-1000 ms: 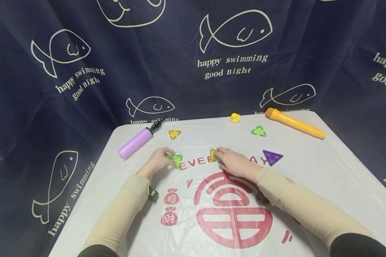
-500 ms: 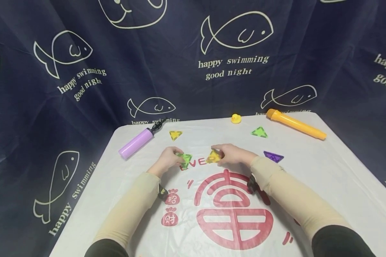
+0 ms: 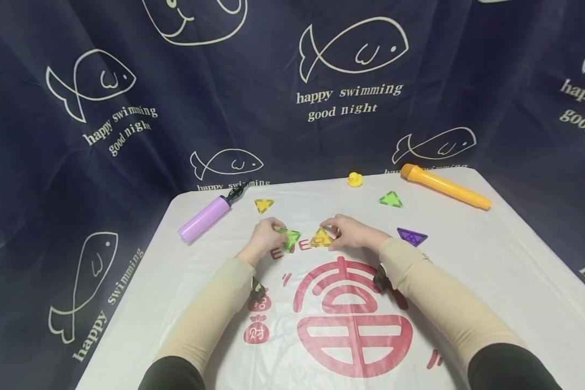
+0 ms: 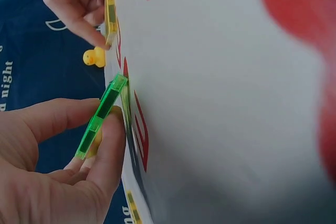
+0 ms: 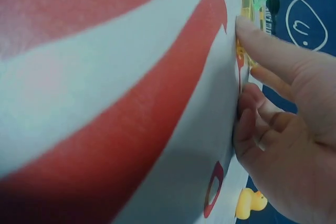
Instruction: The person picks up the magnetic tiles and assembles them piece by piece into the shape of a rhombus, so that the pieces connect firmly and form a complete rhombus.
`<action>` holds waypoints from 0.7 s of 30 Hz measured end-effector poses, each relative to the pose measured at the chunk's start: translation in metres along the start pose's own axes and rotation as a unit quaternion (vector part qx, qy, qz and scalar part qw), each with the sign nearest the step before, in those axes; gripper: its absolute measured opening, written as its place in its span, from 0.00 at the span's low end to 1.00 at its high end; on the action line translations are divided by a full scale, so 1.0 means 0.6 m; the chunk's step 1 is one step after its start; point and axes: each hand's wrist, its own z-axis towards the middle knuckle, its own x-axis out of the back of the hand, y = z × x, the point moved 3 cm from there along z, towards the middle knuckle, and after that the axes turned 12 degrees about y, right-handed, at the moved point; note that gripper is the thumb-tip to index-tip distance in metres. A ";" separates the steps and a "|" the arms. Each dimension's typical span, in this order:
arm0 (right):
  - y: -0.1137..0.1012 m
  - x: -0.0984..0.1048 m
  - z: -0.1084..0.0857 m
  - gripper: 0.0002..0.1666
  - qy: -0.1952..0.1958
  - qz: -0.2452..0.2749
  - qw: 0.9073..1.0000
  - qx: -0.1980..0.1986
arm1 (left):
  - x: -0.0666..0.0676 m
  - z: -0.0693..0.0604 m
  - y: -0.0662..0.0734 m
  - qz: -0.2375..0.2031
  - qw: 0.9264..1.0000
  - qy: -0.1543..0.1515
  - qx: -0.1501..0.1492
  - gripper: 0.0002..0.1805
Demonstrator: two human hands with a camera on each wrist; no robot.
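Note:
My left hand (image 3: 265, 238) pinches a translucent green triangular magnetic tile (image 3: 290, 239) between thumb and fingers. In the left wrist view that green tile (image 4: 103, 113) is tilted, seen along its edge. To its right my right hand (image 3: 355, 232) grips a yellow triangular magnetic tile (image 3: 320, 239) with thumb and index finger at its right side. A small gap separates the two tiles. The yellow tile lies low over the red lettering; whether it touches the table is unclear. The right wrist view shows only a sliver of the yellow tile (image 5: 247, 2) past the thumb.
On the white table are another yellow triangle (image 3: 264, 205), a green triangle (image 3: 391, 199) and a purple triangle (image 3: 411, 236). A purple hand pump (image 3: 205, 219) lies at left. A rubber duck (image 3: 355, 179) and an orange microphone-shaped tube (image 3: 446, 186) sit along the far edge.
My left hand has moved right with the green tile, towards the yellow one. The right hand turned the yellow tile and shifted it slightly left, leaving it more in view.

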 end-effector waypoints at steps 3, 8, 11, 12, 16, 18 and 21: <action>0.003 0.004 -0.003 0.44 -0.017 0.016 1.000 0.006 | -0.008 0.001 0.006 0.007 1.000 -0.003 -0.002 0.18; 0.008 0.007 -0.003 0.42 -0.030 0.029 0.999 0.000 | -0.018 0.003 0.011 0.023 1.000 0.004 -0.006 0.17; 0.009 0.007 -0.003 0.41 -0.024 0.031 0.999 0.000 | -0.023 0.006 0.012 0.021 1.000 0.008 -0.004 0.17; 0.009 0.006 -0.003 0.40 -0.020 0.031 0.999 0.003 | -0.024 0.007 0.012 0.020 1.000 0.011 -0.005 0.16; 0.007 0.004 0.000 0.41 0.001 0.024 0.999 0.026 | -0.028 0.008 0.018 0.012 1.000 0.023 -0.010 0.16; 0.006 0.001 0.001 0.41 0.010 0.020 0.999 0.033 | -0.031 0.008 0.022 0.014 0.999 0.030 -0.014 0.16; 0.003 -0.002 0.002 0.41 0.021 0.014 0.999 0.036 | -0.036 0.009 0.029 0.024 0.999 0.039 -0.025 0.15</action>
